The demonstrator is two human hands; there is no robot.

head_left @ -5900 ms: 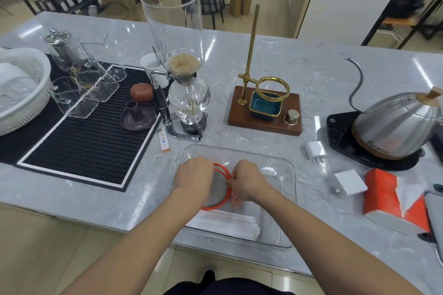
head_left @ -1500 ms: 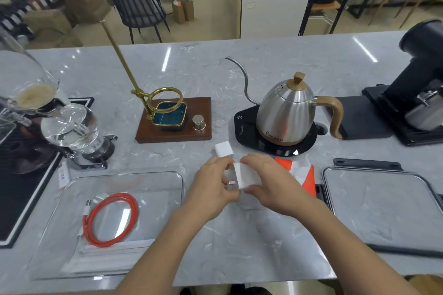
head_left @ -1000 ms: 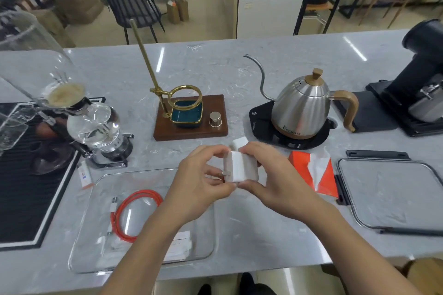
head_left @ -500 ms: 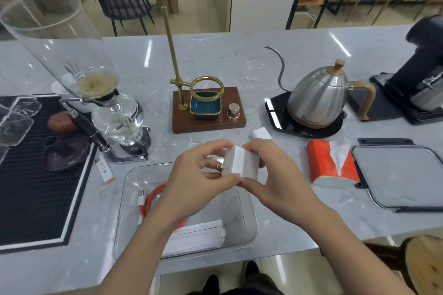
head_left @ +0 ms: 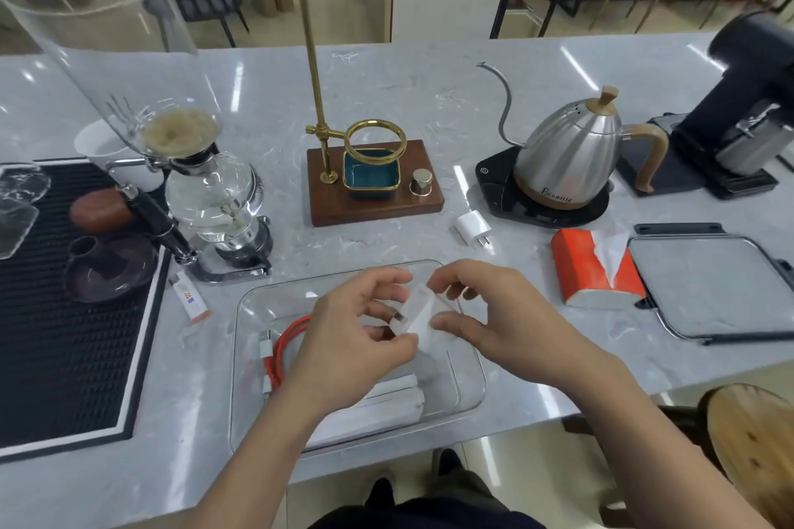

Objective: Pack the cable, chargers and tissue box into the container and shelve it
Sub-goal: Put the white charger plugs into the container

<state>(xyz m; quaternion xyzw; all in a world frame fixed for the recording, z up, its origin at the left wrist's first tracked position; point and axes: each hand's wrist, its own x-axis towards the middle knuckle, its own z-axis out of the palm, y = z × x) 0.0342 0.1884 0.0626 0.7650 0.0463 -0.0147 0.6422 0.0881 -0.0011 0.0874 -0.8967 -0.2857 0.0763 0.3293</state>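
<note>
Grey marble tabletop (head_left: 386, 90), café chairs behind: left hand (head_left: 356, 339) and right hand (head_left: 502, 322) both pinch white square charger (head_left: 414, 316) over clear plastic container (head_left: 253, 356) at near edge, red coiled cable (head_left: 281, 346) inside.

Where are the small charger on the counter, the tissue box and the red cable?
small charger (head_left: 470, 225), head view, on its white body.
tissue box (head_left: 580, 266), head view, on its orange top face.
red cable (head_left: 280, 346), head view, on the coil's left curve.
</note>
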